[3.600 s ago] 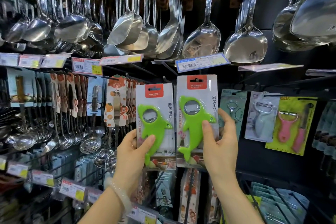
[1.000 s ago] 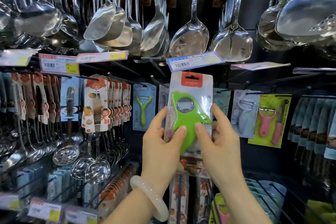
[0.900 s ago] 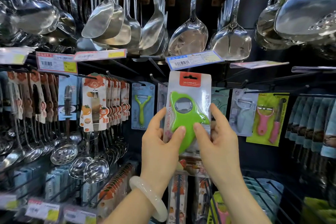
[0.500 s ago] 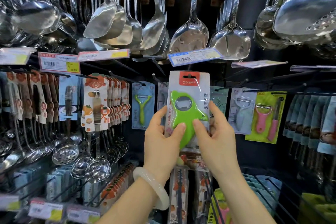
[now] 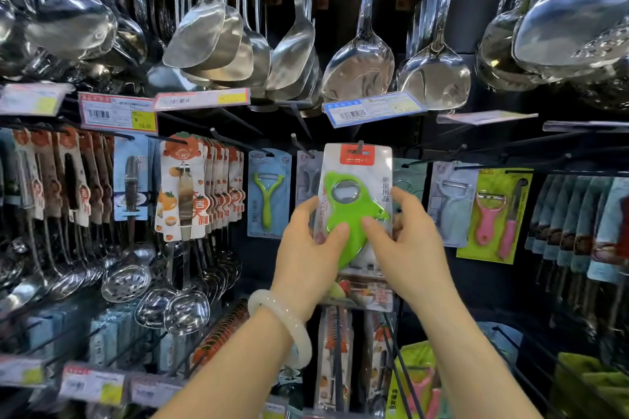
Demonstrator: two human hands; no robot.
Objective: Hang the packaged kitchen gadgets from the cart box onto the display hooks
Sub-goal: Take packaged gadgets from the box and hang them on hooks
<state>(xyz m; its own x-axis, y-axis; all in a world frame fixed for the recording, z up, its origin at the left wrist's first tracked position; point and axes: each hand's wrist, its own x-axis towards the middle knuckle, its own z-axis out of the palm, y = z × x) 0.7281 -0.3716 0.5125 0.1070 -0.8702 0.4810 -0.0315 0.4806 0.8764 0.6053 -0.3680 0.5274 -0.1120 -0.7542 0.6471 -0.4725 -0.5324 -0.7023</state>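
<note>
Green bottle-opener pack [image 5: 354, 214], pinched by left hand [image 5: 306, 262] and right hand [image 5: 408, 248], between hanging peelers [image 5: 267, 194].

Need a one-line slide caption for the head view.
Both hands, left and right, hold a green bottle-opener package at a display hook.

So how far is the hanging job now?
In hand: both hands, left hand and right hand, hold the green opener package; its top hole sits at the hook. Left: pushing it back and letting go. The cart box is out of view.
</note>
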